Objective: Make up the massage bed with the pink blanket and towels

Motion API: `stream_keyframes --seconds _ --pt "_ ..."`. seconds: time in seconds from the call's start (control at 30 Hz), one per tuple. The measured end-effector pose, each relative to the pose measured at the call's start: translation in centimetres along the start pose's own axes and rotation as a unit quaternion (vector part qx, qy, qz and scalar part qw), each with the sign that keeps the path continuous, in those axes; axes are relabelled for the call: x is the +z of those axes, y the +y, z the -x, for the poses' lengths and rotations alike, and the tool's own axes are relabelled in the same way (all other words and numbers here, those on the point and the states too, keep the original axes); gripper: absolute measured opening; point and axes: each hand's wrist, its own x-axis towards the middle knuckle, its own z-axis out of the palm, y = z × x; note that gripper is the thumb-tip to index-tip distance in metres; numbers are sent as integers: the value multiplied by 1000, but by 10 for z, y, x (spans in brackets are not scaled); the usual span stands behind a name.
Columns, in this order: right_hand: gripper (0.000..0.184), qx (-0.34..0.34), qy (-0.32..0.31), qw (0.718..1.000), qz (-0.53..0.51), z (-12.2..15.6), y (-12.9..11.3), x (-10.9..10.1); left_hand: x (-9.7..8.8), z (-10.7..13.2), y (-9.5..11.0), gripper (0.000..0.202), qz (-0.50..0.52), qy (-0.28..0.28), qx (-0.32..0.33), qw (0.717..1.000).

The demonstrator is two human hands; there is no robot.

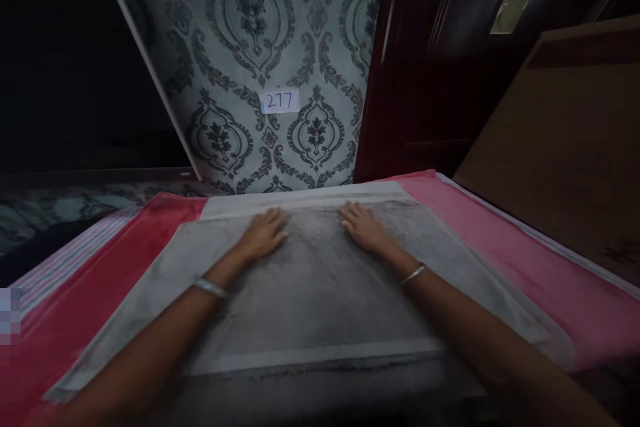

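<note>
So, biggest thing first: the back of the view is filled by a wall covered in grey damask wallpaper (250, 47). A dark red door (425, 80) is seen just to the right of it, and a brown wooden panel (565, 147) is set further right again. The left side is too dark for anything to be made out.

Below all that, a pink-red sheet (525, 260) is spread across the whole width, with a striped edge (65, 260) showing at the far left. What's under the sheet can't be told, it's fully covered.

A big grey cloth (320, 293) is laid flat on the middle of the sheet, with pink left showing on both sides. A paler band is seen along its near edge and another along the far edge.

The left hand (265, 233) and the right hand (365, 227) are both pressed palm-down on the far half of the cloth, side by side with a gap of cloth between them. The grip on each is flat and opened out, fingers stretched toward the wall, so nothing is pinched or held, only touched.

A silver bangle (210, 288) is worn on the left wrist and a thinner one (414, 273) on the right.

Smallest bits: a brass plate (510, 11) is fixed to the door, and a white label (280, 101) marked 277 is stuck on the wallpaper.
</note>
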Motion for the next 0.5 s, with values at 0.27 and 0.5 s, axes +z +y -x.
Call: stream_keyframes --seconds 0.27,0.5 --pt "60 -46 -52 997 -22 -16 -42 24 37 -29 38 63 34 -47 39 998" --pt "64 204 -45 977 34 33 128 9 16 43 -145 68 -35 -45 -199 978"
